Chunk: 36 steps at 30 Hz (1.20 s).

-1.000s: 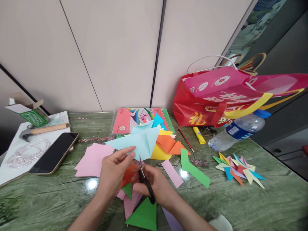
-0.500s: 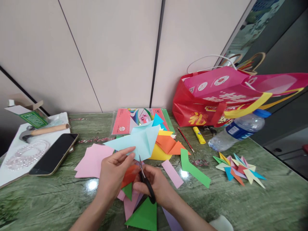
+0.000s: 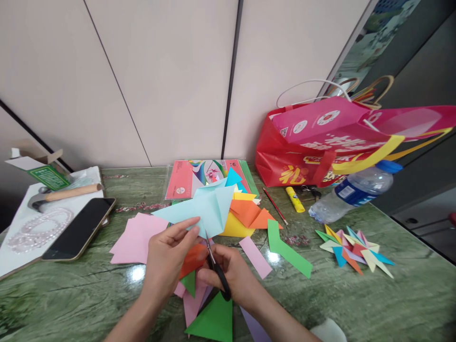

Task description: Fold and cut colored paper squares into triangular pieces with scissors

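The left hand reaches up and inward from the bottom edge, palm side turned toward the right, its thumb and fingers pinching the lower edge of a light blue paper. The right hand comes in from the lower right, its fingers curled around the black handles of a pair of scissors. The blades point upward and slightly left, their tip at the paper's lower edge, close to the left thumb.

The light blue paper is held in front of the body, over the cluttered middle of the table. It is creased and uneven: a long point runs out to the left, and folded panels stand at the right, one catching more shade.

The paper covers part of a red paper pack behind it. An orange piece shows only partly between the hands. Both forearms are cut off by the bottom edge, as is a white object beside the right forearm, too little of it visible to name. How far apart the scissor blades stand is hard to make out.
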### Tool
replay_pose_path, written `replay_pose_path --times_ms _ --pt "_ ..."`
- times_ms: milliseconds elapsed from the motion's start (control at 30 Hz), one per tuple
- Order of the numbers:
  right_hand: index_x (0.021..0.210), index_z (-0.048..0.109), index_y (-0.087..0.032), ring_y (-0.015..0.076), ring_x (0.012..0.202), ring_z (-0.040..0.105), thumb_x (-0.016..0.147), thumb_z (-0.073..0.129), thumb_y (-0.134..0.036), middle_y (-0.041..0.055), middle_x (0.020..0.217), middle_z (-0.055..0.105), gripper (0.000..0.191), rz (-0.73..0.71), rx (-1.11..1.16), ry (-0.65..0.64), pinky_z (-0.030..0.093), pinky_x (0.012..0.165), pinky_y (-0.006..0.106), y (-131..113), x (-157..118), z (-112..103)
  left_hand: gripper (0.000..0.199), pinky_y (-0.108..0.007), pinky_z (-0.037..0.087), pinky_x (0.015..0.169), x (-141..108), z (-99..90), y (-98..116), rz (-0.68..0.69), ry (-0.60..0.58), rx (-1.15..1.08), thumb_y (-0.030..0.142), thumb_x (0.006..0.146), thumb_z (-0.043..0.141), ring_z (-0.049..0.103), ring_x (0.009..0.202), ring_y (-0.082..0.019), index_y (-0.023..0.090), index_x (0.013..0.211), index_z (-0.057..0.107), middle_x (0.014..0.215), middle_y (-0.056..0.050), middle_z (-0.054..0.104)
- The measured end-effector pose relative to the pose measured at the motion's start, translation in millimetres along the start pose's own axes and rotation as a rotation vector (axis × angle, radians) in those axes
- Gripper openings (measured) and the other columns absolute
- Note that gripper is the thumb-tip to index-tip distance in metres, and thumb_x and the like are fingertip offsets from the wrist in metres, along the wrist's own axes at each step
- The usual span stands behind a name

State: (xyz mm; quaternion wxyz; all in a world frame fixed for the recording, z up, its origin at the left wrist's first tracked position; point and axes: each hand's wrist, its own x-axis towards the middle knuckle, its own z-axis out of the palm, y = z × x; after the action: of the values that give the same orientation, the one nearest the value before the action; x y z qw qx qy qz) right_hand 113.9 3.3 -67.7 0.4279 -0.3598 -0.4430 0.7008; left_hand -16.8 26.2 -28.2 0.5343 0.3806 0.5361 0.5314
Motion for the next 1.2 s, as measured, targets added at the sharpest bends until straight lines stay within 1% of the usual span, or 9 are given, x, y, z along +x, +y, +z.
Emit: replay_pose_path --times_ms 133,333,667,867,1100,1200 --pt "0.073 0.057 -0.016 0.0082 0.052 0.040 0.050 0.082 -0.037 -0.0063 0.057 0.048 0.039 0.011 0.021 0.018 0.034 0.049 0.020 0.3 -0.5 0.4 0.025 -0.015 0.047 0.053 -1.5 0.4 0.8 -0.003 0.000 -0.006 0.025 0.063 0.075 0.060 0.055 -0.009 0.018 0.087 0.072 0.059 0.002 0.068" --pt "0.073 0.058 -0.014 0.0081 0.050 0.043 0.053 0.081 -0.033 -0.0056 0.055 0.051 0.036 -0.009 0.035 0.010 0.034 0.047 0.019 0.0 -0.5 0.2 0.025 -0.017 0.048 0.056 -1.7 0.2 -0.3 -0.002 -0.002 -0.013 0.025 0.063 0.075 0.062 0.058 -0.010 0.019 0.087 0.072 0.062 0.001 0.070" --pt "0.070 0.057 -0.013 0.0049 0.042 0.037 0.053 0.081 -0.029 -0.0076 0.049 0.047 0.034 0.005 0.045 0.029 0.028 0.041 0.017 0.7 0.1 0.7 0.025 -0.016 0.048 0.056 -2.5 0.5 -0.4 0.006 0.008 -0.032 0.024 0.063 0.075 0.061 0.057 -0.009 0.018 0.087 0.072 0.061 0.001 0.070" --pt "0.068 0.057 -0.012 0.0049 0.041 0.037 0.053 0.081 -0.028 -0.0075 0.047 0.047 0.033 0.009 0.018 0.048 0.028 0.040 0.016 2.3 0.6 0.1 0.025 -0.015 0.048 0.055 -2.2 1.4 0.4 0.007 0.009 -0.042 0.024 0.062 0.076 0.060 0.056 -0.009 0.018 0.086 0.072 0.060 0.001 0.069" --pt "0.068 0.057 -0.012 0.0046 0.039 0.038 0.056 0.079 -0.029 -0.0071 0.045 0.048 0.030 -0.004 0.027 0.034 0.028 0.038 0.016 3.3 1.2 -1.4 0.025 -0.015 0.048 0.055 -2.1 1.1 0.7 0.007 0.018 -0.037 0.024 0.061 0.076 0.059 0.056 -0.009 0.017 0.085 0.072 0.059 0.001 0.068" --pt "0.068 0.058 -0.012 0.0046 0.038 0.038 0.056 0.079 -0.029 -0.0068 0.045 0.048 0.029 -0.004 0.028 0.040 0.028 0.037 0.016 3.6 0.8 -1.2 0.028 -0.016 0.048 0.055 -2.6 1.6 1.7 0.011 0.016 -0.035 0.025 0.062 0.075 0.058 0.054 -0.008 0.016 0.088 0.071 0.056 0.003 0.065"
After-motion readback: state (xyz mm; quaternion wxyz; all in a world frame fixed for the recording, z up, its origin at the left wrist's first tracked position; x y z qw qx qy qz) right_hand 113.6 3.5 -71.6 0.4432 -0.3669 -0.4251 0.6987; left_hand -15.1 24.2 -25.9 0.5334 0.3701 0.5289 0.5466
